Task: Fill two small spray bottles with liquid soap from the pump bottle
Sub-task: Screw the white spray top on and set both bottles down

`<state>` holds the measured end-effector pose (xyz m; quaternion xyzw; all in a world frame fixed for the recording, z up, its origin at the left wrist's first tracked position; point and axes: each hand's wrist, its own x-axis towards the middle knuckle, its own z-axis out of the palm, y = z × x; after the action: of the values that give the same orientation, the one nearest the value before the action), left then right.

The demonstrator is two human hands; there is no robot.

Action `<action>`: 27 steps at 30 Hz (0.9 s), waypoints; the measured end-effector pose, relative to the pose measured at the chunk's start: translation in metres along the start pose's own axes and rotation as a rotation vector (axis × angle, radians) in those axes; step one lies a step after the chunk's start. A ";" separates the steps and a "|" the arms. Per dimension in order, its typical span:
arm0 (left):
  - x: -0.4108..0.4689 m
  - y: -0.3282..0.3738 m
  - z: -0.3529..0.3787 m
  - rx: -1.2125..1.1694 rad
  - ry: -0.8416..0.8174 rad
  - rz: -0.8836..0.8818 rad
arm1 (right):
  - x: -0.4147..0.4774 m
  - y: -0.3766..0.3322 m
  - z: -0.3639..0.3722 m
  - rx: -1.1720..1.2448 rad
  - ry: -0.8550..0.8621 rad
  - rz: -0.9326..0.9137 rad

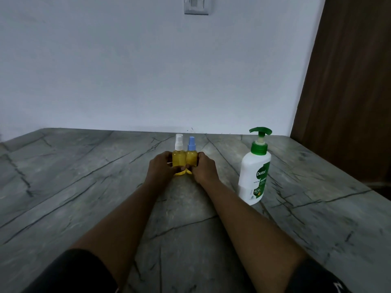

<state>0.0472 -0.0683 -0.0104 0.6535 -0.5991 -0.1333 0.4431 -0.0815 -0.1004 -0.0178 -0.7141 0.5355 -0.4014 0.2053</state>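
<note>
Two small spray bottles stand upright and touching at the table's middle, both showing yellow liquid inside. The left spray bottle [177, 154] has a white spray top, and my left hand [161, 167] wraps its left side. The right spray bottle [191, 155] has a blue spray top, and my right hand [204, 168] grips its right side. A white pump bottle [255, 172] with a green pump head and green label stands upright to the right, apart from both hands.
The grey veined stone table [84, 187] runs back to a white wall. A brown wooden door [349, 92] stands at the right. A metal switch plate [196, 5] hangs high on the wall.
</note>
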 end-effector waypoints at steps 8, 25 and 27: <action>-0.035 0.025 -0.018 0.240 -0.011 -0.095 | -0.040 -0.038 -0.031 0.015 -0.103 0.127; -0.118 0.037 -0.004 0.635 -0.245 0.003 | -0.108 0.067 -0.192 0.401 -0.133 0.226; -0.119 0.037 -0.004 0.640 -0.239 0.006 | -0.101 0.070 -0.182 0.470 -0.201 0.227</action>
<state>-0.0040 0.0446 -0.0233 0.7374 -0.6602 -0.0127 0.1425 -0.2778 -0.0054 0.0039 -0.6187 0.4813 -0.4163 0.4608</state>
